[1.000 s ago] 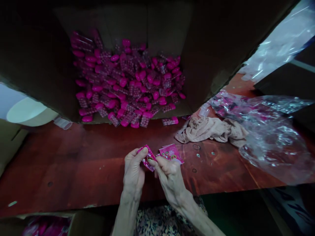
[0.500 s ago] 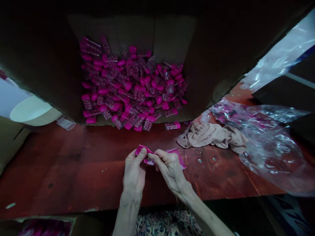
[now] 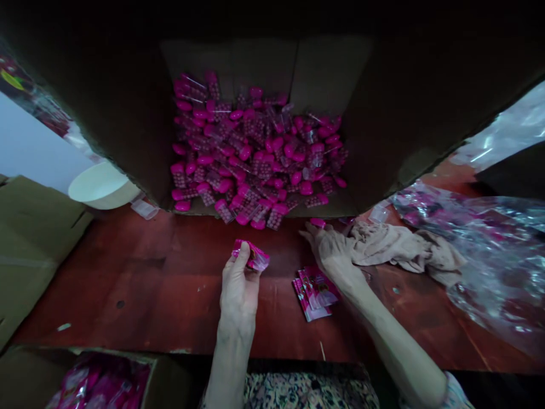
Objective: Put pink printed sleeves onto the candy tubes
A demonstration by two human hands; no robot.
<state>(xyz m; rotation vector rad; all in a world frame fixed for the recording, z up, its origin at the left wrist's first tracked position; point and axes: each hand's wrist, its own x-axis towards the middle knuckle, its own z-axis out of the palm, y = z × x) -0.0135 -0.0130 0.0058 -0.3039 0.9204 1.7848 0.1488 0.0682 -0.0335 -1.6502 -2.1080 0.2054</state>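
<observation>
My left hand (image 3: 239, 284) pinches a shiny pink packet (image 3: 252, 255) between thumb and fingers above the red table. Farther right, my right hand (image 3: 331, 247) has its fingers over a small clear bottle with a pink cap (image 3: 317, 222), which lies by the front edge of the big carton. Its cap shows, while the fingers cover the clear body. A small stack of flat pink packets (image 3: 315, 292) rests on the table beside my right wrist. Many similar pink-capped bottles filled with small beads (image 3: 255, 165) are heaped inside the carton (image 3: 392, 130).
A crumpled beige cloth (image 3: 395, 244) lies right of my right hand, beside a clear plastic bag with pink contents (image 3: 481, 255). At left are a white bowl (image 3: 102, 187) and a cardboard box (image 3: 38, 250). An open box of pink packets (image 3: 100, 383) sits below the table's front edge.
My right hand has let go of the packets and moved right and forward to the loose bottle. The left hand keeps its packet. The view has swung a little left.
</observation>
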